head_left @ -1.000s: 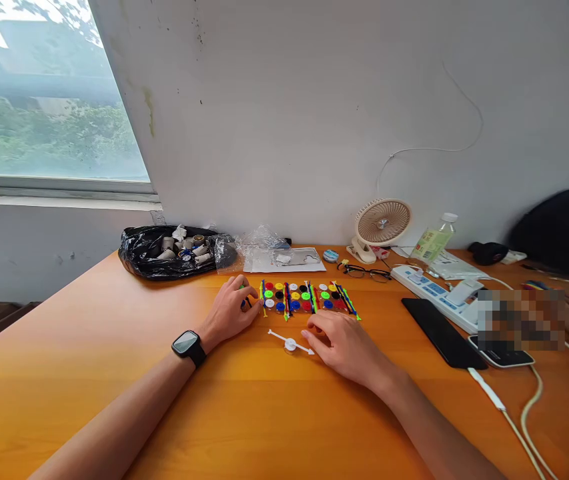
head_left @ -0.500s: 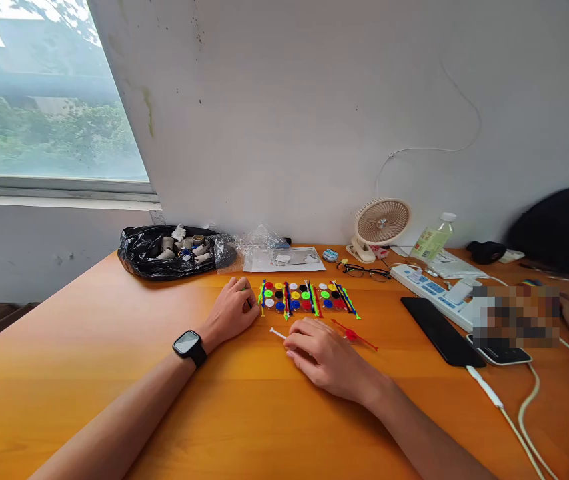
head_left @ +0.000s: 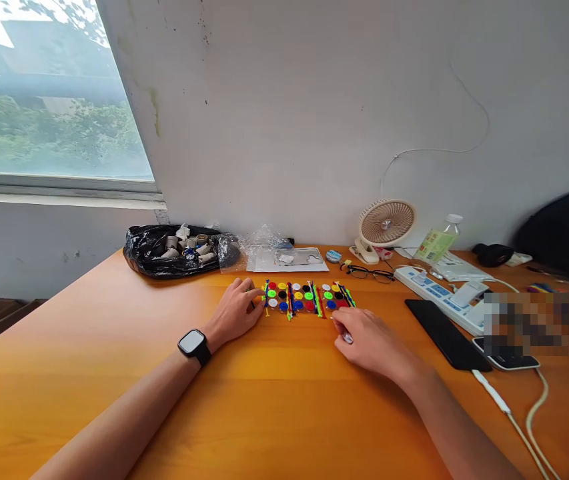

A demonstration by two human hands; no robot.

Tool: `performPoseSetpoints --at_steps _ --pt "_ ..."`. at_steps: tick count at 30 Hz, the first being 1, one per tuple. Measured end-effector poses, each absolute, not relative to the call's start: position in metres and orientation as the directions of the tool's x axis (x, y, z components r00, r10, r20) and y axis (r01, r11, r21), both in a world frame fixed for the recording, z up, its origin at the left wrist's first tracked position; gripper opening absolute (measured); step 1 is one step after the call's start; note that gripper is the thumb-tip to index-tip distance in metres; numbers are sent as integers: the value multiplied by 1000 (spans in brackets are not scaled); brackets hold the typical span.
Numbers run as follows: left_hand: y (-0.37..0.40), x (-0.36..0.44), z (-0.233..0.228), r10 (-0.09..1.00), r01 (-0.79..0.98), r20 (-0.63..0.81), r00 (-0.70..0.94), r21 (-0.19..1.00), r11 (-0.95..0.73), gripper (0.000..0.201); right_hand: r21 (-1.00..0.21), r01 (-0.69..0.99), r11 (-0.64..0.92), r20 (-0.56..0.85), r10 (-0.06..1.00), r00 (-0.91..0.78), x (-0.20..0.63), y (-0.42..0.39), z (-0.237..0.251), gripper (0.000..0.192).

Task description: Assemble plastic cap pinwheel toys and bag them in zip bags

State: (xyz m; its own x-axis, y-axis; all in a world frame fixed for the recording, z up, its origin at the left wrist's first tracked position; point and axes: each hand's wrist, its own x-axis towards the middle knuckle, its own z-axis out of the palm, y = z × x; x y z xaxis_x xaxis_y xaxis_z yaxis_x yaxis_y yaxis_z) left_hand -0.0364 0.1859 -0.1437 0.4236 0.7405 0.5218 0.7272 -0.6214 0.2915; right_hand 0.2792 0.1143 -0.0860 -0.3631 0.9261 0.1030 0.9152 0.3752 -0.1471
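Discs (head_left: 307, 297) in many colours lie in neat rows with thin sticks between them on the table (head_left: 114, 347), just beyond both hands. Right hand (head_left: 367, 341) rests at the near right corner of the rows, fingers curled; a small white bit shows under the fingertips, and whether it is pinched cannot be told. Left hand (head_left: 238, 311), a watch (head_left: 193, 345) on its wrist, lies loosely curled against the rows' left end, seemingly steadying them. A phone (head_left: 444, 333) lies further right.

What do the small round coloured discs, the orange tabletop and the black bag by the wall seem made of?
Small round coloured discs: likely plastic, with bright uniform colours. Orange tabletop: probably wood or laminate, smooth, faint grain, soft sheen. Black bag: thin plastic film, crinkled and glossy.
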Motion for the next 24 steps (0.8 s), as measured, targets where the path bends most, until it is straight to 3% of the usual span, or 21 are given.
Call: performPoseSetpoints --at_steps 10,17,20,24 --pt "190 -39 -144 765 689 506 397 387 -613 16 -71 972 222 -3 975 -223 293 114 -78 19" --pt "191 -39 -147 756 677 538 373 400 -618 14 49 955 292 224 929 -295 287 117 -80 10" --pt "190 -39 -143 734 677 592 332 392 -622 15 -12 945 328 342 889 -304 281 118 -76 12" --pt "173 -29 -126 735 606 603 310 471 -641 14 -203 876 438 413 849 -329 268 115 -77 11"
